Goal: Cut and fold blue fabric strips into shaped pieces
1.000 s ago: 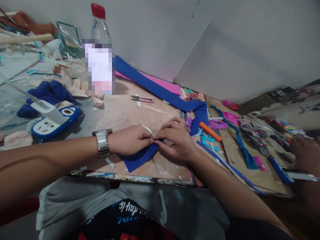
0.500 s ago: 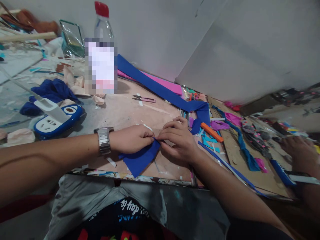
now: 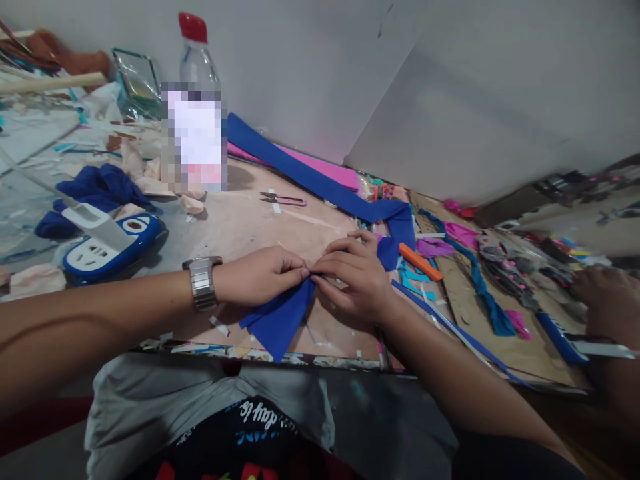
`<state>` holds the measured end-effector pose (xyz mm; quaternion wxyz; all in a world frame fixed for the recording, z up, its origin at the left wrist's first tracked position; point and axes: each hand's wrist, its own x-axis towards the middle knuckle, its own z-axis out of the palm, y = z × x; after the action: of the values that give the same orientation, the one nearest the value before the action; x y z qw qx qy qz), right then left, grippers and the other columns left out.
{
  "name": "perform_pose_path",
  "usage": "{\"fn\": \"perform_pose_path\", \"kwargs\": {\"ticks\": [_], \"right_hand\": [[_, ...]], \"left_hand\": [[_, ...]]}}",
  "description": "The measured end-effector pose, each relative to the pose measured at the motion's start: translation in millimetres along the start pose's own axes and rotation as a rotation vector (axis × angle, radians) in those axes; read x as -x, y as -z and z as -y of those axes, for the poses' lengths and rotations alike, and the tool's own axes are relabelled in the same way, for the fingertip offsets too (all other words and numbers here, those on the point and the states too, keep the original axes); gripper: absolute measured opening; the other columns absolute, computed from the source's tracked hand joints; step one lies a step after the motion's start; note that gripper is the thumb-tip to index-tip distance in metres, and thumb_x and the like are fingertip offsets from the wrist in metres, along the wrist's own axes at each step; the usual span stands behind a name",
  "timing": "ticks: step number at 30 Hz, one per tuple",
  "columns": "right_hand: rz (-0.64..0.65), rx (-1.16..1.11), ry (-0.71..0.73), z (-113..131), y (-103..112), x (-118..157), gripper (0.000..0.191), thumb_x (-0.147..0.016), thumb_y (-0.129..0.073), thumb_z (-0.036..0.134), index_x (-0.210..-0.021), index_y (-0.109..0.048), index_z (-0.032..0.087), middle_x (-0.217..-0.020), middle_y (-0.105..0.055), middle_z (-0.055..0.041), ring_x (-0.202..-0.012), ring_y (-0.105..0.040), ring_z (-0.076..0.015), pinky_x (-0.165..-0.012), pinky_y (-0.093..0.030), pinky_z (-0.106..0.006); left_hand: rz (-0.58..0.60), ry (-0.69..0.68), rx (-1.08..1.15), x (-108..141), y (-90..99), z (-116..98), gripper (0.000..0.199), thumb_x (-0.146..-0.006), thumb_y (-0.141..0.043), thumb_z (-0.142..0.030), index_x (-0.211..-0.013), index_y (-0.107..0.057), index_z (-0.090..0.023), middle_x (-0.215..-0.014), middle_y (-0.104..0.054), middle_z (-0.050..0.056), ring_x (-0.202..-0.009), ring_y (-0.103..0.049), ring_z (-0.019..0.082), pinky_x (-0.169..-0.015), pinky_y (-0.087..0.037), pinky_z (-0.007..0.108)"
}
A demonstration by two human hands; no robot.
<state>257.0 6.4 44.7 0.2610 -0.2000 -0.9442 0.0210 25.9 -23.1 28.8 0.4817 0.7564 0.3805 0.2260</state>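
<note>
A piece of blue fabric (image 3: 281, 325) hangs from my fingers over the near edge of the table, its lower end coming to a point. My left hand (image 3: 257, 277), with a metal watch (image 3: 203, 283) at the wrist, pinches the top of the fabric between thumb and forefinger. Right beside it, my right hand (image 3: 353, 277) pinches the same top corner with its fingertips, the other fingers loosely curled. The fingertips of both hands nearly touch. Just past my hands lie pink-handled thread snips (image 3: 283, 199).
A long blue strip (image 3: 300, 170) lies over pink material along the wall. At left stand a blue-and-white power strip (image 3: 107, 250) and a red-capped bottle (image 3: 197, 63). An orange cutter (image 3: 420, 262) and scraps lie right. Another person's hand (image 3: 607, 300) is at far right.
The fabric's hanging part has bunched narrower and shifted slightly toward me. My fingers stay pinched at its top. The whole view has moved a little.
</note>
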Motion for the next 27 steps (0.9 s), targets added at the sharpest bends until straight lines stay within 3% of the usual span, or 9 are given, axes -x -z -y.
{"fn": "perform_pose_path", "kwargs": {"ticks": [8, 16, 22, 27], "right_hand": [[-0.007, -0.035, -0.043, 2.8, -6.0, -0.2, 0.003, -0.094, -0.071, 0.023, -0.096, -0.071, 0.025, -0.086, -0.079, 0.0008, -0.1, -0.067, -0.0253, -0.103, -0.033, -0.051], [0.021, -0.092, -0.112, 6.0, -9.4, 1.3, 0.006, -0.095, -0.067, 0.021, -0.098, -0.069, 0.026, -0.116, -0.075, -0.0056, -0.118, -0.06, -0.0294, -0.104, -0.038, -0.054], [0.099, -0.103, -0.102, 5.7, -6.7, 0.6, 0.007, -0.095, -0.063, 0.021, -0.1, -0.066, 0.026, -0.12, -0.072, -0.0063, -0.129, -0.053, -0.033, -0.108, -0.037, -0.058], [0.079, -0.102, -0.114, 3.4, -3.5, -0.7, 0.006, -0.094, -0.063, 0.021, -0.099, -0.064, 0.025, -0.118, -0.072, -0.0071, -0.127, -0.054, -0.0326, -0.109, -0.037, -0.058]], "left_hand": [[-0.104, -0.059, -0.325, 3.2, -3.0, -3.5, 0.028, -0.099, -0.051, -0.027, -0.08, -0.069, -0.016, -0.07, -0.067, 0.0, -0.063, -0.054, 0.013, -0.063, -0.032, 0.027], [-0.152, -0.131, -0.65, 2.4, -6.2, -1.8, 0.03, -0.1, -0.052, -0.033, -0.088, -0.075, -0.018, -0.076, -0.075, 0.007, -0.063, -0.059, 0.017, -0.059, -0.027, 0.031], [-0.146, -0.159, -0.734, 2.2, -8.5, 1.3, 0.034, -0.103, -0.049, -0.037, -0.092, -0.075, -0.018, -0.079, -0.076, 0.007, -0.064, -0.064, 0.018, -0.058, -0.032, 0.03], [-0.158, -0.146, -0.71, 4.1, -6.1, -1.4, 0.037, -0.106, -0.043, -0.037, -0.1, -0.074, -0.017, -0.086, -0.077, 0.008, -0.069, -0.066, 0.02, -0.063, -0.038, 0.03]]}}
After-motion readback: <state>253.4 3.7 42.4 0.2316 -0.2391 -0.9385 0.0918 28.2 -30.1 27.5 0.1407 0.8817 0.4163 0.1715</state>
